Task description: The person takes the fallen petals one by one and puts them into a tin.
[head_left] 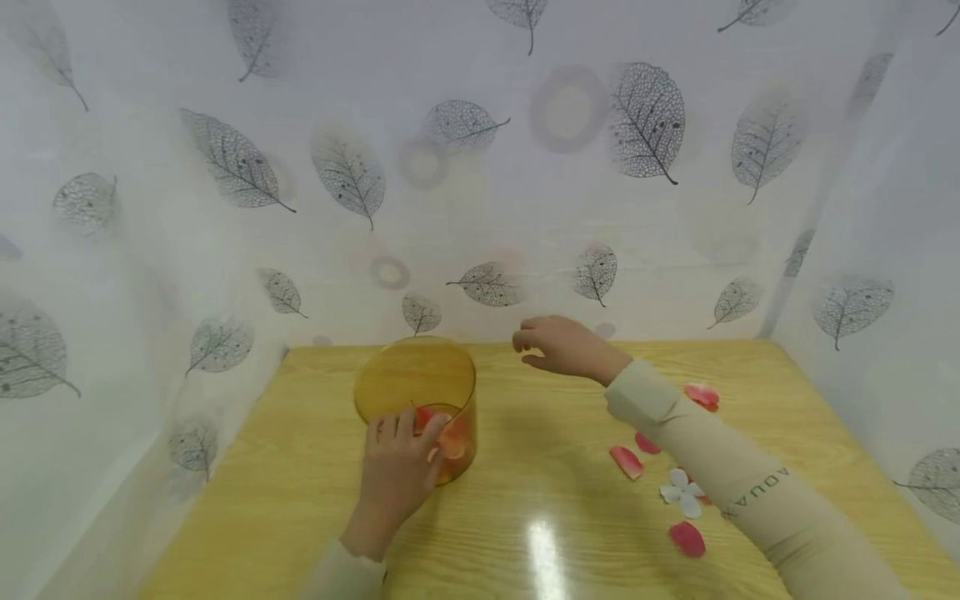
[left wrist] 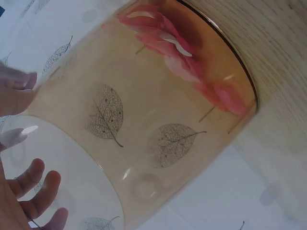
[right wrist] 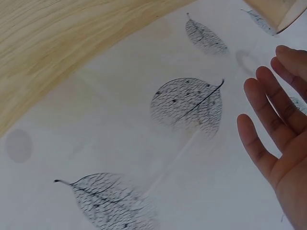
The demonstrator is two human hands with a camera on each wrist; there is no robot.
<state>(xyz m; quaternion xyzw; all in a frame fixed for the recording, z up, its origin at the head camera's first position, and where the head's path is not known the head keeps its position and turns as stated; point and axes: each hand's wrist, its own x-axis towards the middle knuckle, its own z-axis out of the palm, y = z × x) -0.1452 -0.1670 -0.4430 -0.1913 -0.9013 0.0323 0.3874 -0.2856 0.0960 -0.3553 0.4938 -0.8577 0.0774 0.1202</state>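
While the amber cylindrical container [head_left: 420, 379] is standing left of centre on the surface [head_left: 300, 467], the left hand [head_left: 396, 471] is gripping its near rim with the fingers, probably steadying it. Mouth's facing up, long axis running pretty much vertical, red petals [head_left: 453, 439] lying inside. Right hand [head_left: 573, 348] is hovering nearby, fingers relaxed, grasping nothing; loose petals [head_left: 627, 462] are lying on the right, kinda handy for that side.

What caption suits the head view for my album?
Left hand holding an amber container of petals; right hand raised; loose petals on the table.
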